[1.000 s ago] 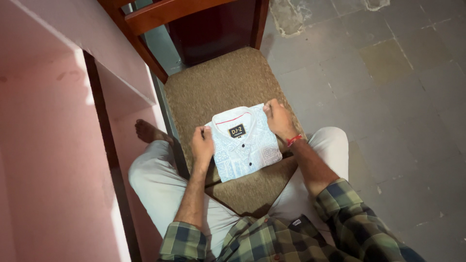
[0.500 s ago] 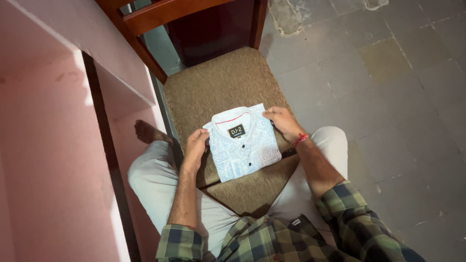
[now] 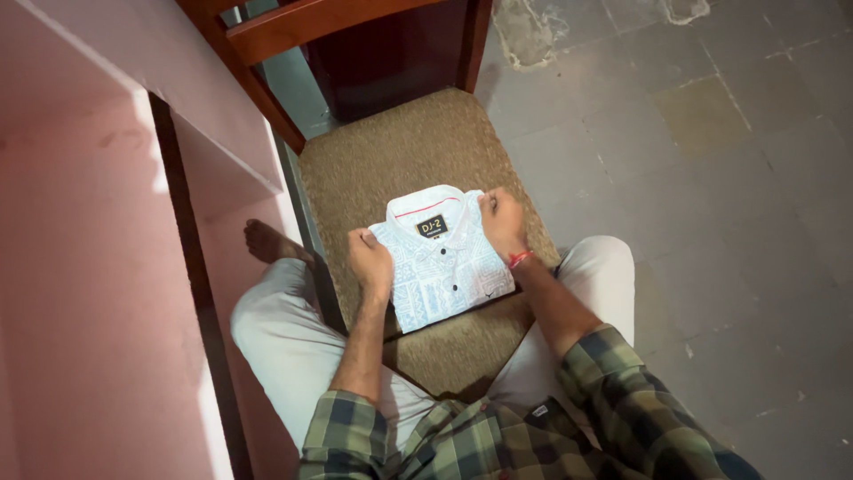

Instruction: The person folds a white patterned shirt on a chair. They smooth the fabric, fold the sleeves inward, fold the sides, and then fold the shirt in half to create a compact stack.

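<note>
A folded shirt, pale blue and white with a patterned print, dark buttons and a small dark label under the collar, lay flat near the front edge of a chair seat covered in coarse tan fabric. The left hand rested on the shirt's left edge with its fingers curled down onto the cloth, while the right hand, a red thread at its wrist, pressed the shirt's far right corner with fingers bent together. A pink wall stood to the left, and grey floor tiles spread right.
</note>
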